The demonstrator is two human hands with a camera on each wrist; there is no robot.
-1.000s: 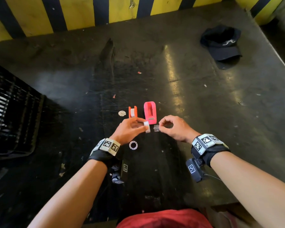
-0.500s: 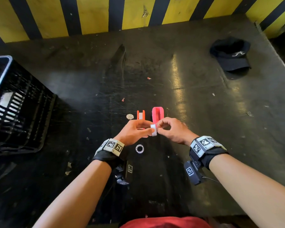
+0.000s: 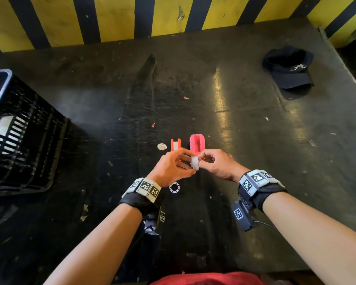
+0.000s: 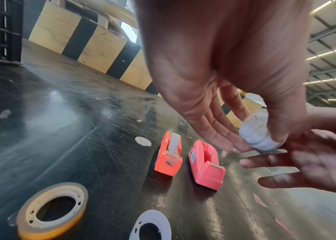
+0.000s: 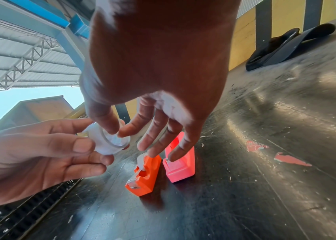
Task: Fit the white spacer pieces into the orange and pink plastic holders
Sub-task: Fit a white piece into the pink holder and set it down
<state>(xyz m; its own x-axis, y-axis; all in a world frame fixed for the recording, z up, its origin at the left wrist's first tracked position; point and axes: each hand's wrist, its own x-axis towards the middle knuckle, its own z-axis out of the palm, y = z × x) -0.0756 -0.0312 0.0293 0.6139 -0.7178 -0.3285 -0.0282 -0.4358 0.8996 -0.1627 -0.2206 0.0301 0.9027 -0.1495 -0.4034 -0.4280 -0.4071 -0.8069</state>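
Observation:
Both hands meet just above the dark table, near its front. My left hand [image 3: 188, 163] holds a white round spacer [image 3: 195, 163] between thumb and fingers. My right hand [image 3: 201, 162] pinches the same spacer [image 5: 109, 139] with thumb and forefinger from the other side. Just beyond the hands stand the orange holder [image 3: 175, 144], with a white piece seated in it, and the pink holder [image 3: 197, 144], whose slot is empty. In the left wrist view the spacer [image 4: 255, 133] hangs above and right of both holders.
A white ring [image 3: 174, 187] lies below my left wrist, and a tape roll [image 4: 52, 209] sits beside it. A small white disc [image 3: 162, 146] lies left of the orange holder. A black crate [image 3: 19, 130] stands at the left and a dark cap [image 3: 288, 68] at the far right.
My right hand, apart with a small clear piece a second ago, has closed in on the left hand. Both now hold the white spacer together.

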